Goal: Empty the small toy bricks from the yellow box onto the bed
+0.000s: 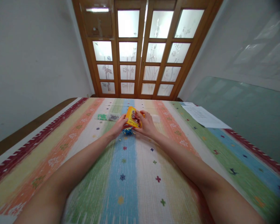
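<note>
Print on yellow box and paper sheet unreadable (too small).

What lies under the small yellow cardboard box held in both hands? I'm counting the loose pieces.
Under the small yellow cardboard box a cluster of small blue pieces lies on the striped cloth. The box and the left hand cover part of it, so no count is possible.

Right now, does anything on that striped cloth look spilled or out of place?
Nothing looks spilled or damaged. Both hands hold a small yellow box above some blue pieces; a sheet of paper lies askew across the stripes at the far right.
</note>
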`<state>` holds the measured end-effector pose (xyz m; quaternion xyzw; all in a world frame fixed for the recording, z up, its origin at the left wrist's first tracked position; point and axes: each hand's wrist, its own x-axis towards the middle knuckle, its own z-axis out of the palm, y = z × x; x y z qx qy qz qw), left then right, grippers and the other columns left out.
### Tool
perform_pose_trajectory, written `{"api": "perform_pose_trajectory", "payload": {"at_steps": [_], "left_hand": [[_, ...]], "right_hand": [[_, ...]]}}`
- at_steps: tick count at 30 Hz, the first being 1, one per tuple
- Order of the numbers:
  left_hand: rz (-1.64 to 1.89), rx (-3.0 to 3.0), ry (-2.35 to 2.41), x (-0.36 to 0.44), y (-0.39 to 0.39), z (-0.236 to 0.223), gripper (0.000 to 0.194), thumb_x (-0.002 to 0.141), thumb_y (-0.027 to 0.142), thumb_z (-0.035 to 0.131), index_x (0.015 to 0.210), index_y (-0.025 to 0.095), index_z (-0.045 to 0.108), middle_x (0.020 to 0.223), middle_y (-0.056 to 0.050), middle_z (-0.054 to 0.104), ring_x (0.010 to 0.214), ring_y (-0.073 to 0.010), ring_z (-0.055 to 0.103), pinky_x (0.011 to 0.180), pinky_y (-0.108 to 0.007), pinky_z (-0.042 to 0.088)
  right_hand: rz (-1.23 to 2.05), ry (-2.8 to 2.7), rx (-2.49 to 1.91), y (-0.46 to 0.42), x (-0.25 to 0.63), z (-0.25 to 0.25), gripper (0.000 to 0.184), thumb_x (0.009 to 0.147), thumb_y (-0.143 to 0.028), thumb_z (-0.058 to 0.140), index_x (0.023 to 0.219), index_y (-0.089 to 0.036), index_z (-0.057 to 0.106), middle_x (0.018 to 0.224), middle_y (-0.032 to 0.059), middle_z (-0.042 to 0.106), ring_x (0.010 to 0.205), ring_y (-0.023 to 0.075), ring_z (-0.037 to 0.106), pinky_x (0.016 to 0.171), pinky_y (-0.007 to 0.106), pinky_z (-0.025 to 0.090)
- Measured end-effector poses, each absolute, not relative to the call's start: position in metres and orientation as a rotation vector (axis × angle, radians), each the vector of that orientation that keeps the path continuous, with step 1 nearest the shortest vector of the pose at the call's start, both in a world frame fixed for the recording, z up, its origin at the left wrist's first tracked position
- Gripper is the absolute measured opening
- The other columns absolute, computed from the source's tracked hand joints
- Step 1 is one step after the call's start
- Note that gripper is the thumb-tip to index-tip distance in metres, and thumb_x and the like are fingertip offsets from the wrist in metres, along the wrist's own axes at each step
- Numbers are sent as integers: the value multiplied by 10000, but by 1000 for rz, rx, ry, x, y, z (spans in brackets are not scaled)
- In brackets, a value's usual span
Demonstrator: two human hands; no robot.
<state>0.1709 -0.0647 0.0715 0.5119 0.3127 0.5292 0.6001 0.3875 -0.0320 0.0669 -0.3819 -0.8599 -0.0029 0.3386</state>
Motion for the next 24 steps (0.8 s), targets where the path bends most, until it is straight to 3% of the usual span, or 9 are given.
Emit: {"api": "perform_pose_trajectory", "payload": {"at_steps": [6,12,19,24], "left_hand": [[1241,1234,833,165,-58,64,381,900,336,709,1260,225,649,1318,-85,700,1153,-271,695,1001,-410,584],[1217,1470,1098,150,-44,51,417,918,402,671,1294,222,665,1193,-102,741,1133,-271,690,1052,-453,535],[1048,2045,1170,155,-61,12,608,745,525,854,1268,251,711,1413,-157,648,1391,-368,537,1245,-526,309],[675,2433,1242,167,-68,7,708,893,587,693,1509,267,552,1637,-149,433,1530,-382,363,1276,-579,192]], "right_hand": [[-105,-2345,-998,-28,377,72,1033,780,-508,830,1639,-326,287,1489,163,417,1336,418,409,1143,593,365],[-31,-2306,-1115,11,388,75,927,780,-460,815,1580,-277,384,1310,150,544,1204,351,528,1044,490,467],[10,-2498,-1276,62,406,61,798,750,-513,838,1445,-248,549,1280,133,597,1163,325,600,1003,438,490],[99,-2590,-1285,76,406,41,710,766,-439,824,1403,-228,591,1314,138,626,1199,317,606,1026,401,484]]}}
